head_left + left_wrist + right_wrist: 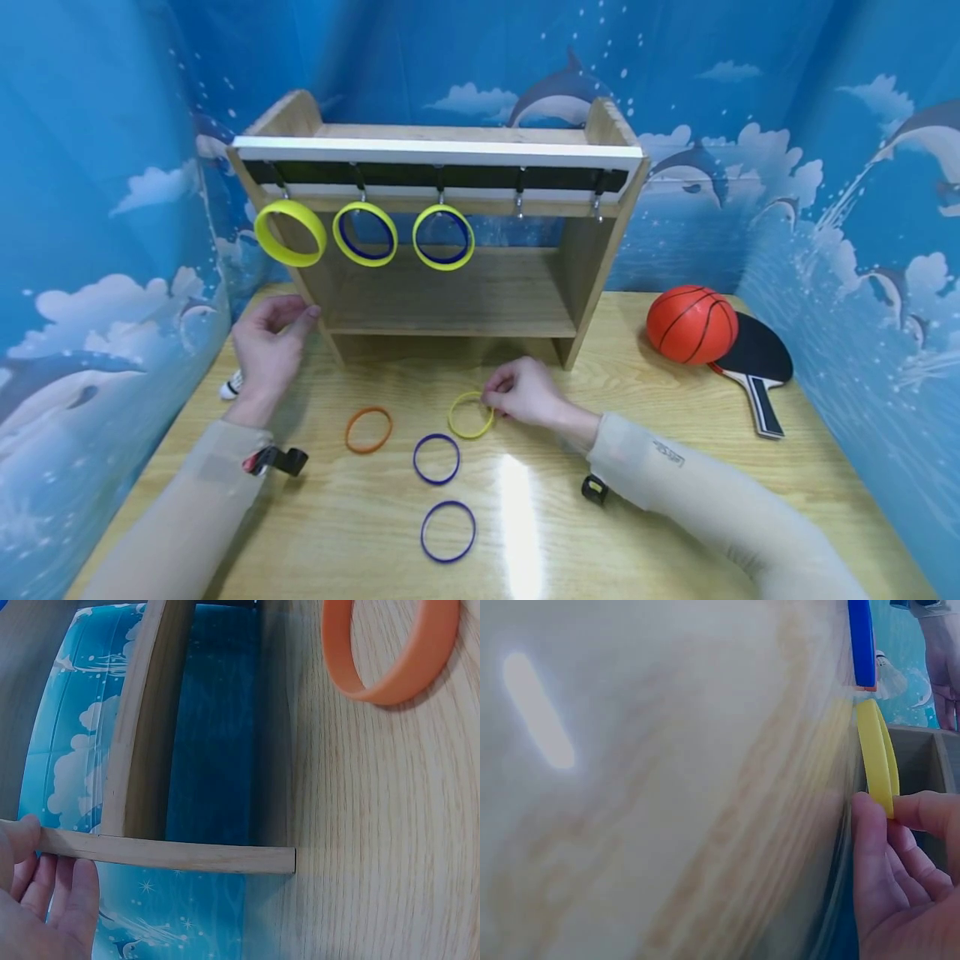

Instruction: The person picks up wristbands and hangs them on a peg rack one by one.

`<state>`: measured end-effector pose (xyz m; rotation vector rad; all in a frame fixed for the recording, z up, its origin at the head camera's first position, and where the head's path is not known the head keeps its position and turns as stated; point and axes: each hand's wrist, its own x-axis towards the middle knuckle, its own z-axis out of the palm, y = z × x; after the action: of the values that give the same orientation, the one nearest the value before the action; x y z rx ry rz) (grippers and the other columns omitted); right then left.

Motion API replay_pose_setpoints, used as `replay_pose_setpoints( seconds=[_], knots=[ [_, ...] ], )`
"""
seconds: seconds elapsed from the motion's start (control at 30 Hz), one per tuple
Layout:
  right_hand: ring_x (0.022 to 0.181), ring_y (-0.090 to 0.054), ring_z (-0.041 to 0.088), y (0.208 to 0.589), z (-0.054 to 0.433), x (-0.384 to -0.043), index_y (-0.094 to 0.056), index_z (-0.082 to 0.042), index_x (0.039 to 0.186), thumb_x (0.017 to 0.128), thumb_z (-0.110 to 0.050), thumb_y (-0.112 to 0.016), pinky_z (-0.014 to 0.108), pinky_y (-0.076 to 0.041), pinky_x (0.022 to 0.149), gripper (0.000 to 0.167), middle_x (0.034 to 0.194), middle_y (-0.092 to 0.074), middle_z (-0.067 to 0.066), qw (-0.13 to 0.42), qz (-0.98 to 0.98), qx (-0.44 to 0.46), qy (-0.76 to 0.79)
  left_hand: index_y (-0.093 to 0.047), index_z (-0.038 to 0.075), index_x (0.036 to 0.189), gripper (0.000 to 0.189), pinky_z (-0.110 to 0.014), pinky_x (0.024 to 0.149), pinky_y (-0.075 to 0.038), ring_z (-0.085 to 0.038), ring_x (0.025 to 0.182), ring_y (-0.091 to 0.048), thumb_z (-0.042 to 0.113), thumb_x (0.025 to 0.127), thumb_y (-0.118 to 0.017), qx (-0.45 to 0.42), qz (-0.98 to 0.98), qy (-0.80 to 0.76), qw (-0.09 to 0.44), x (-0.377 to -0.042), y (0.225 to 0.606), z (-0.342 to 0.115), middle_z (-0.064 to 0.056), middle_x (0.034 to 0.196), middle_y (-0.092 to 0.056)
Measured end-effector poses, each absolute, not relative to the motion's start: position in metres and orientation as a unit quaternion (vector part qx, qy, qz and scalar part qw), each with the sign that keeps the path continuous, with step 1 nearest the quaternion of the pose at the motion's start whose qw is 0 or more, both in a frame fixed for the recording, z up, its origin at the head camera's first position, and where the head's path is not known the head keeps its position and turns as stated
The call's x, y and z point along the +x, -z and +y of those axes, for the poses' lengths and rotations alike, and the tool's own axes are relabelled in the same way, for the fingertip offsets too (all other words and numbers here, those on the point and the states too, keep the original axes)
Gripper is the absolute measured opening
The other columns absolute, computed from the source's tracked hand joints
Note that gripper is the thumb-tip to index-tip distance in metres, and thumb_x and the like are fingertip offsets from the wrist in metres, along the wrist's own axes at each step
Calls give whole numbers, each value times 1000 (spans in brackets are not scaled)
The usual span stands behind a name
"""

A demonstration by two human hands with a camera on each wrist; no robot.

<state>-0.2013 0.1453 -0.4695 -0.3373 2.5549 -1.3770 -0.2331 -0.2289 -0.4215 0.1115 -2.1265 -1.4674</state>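
Observation:
My right hand (530, 393) pinches a yellow silicone wristband (470, 434) at its edge, low over the table. In the right wrist view, thumb and index finger hold the yellow band (876, 754). My left hand (272, 340) grips the left side panel of a wooden shelf (450, 332); in the left wrist view the thumb lies on one face of the panel (180, 853) and the fingers on the other. Nearby on the table lie an orange wristband (349, 437) and two blue ones, a nearer (475, 533) and a farther (458, 461).
Under the shelf's top hang several hooks. Three of them carry yellow bands (324, 242), two with blue bands (468, 235) inside; the two right hooks (520, 204) hold none. A red ball (692, 325) and a table tennis paddle (761, 354) lie right. A shuttlecock (231, 387) lies left.

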Motion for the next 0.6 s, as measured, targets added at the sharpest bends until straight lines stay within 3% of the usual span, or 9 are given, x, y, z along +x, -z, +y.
replay_pose_setpoints(
  seconds=[0.37,0.6],
  knots=[
    [67,-75,13,457,151,-192,-82,4,110,94,-6,-88,34,-69,65,20,92,-84,16,122,847,-120,504,-79,-3,116,26,-9,75,-52,14,83,-69,15,100,-85,42,-789,547,276,-235,423,-230,38,85,-69],
    [77,-82,38,444,156,-182,-83,4,112,93,-3,-87,40,-71,68,21,97,-84,19,105,838,-131,519,-79,-3,117,26,-9,75,-52,14,84,-69,16,100,-85,43,-789,548,276,-235,423,-230,38,86,-69]
  ],
)
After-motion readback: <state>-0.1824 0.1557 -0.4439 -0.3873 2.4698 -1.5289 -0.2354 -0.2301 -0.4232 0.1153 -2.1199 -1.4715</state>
